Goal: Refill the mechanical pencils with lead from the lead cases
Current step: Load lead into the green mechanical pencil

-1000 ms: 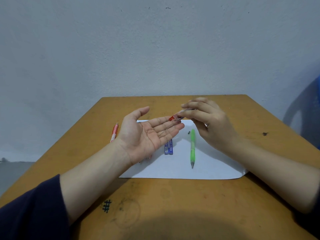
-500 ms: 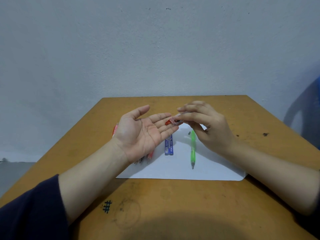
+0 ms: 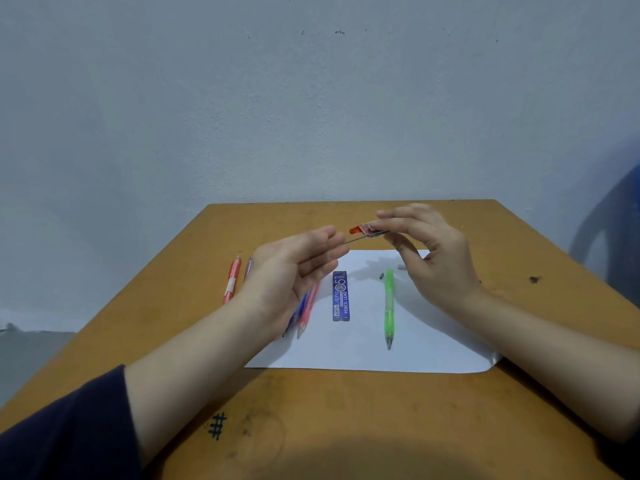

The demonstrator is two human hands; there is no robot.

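My right hand (image 3: 431, 258) pinches a small red-capped lead case (image 3: 363, 230) in the air above the white paper (image 3: 433, 348). A thin dark lead (image 3: 353, 240) sticks out of the case toward the fingertips of my left hand (image 3: 294, 271), which is held palm-up with its fingers relaxed. On the paper lie a blue lead case (image 3: 341, 296) and a green mechanical pencil (image 3: 389, 306). A blue pencil (image 3: 299, 308) and a pink pencil (image 3: 309, 308) lie partly under my left hand.
A red-and-white pencil (image 3: 231, 285) and a purple one (image 3: 248, 268) lie on the wooden table (image 3: 346, 427) left of the paper. Small pencil parts (image 3: 382, 275) sit on the paper near the green pencil's top. A blue chair (image 3: 613, 237) stands at the right.
My right hand has lifted the red-capped case up and to the right, away from my left palm. My left hand has tipped and raised, uncovering the blue case and the pencils below.
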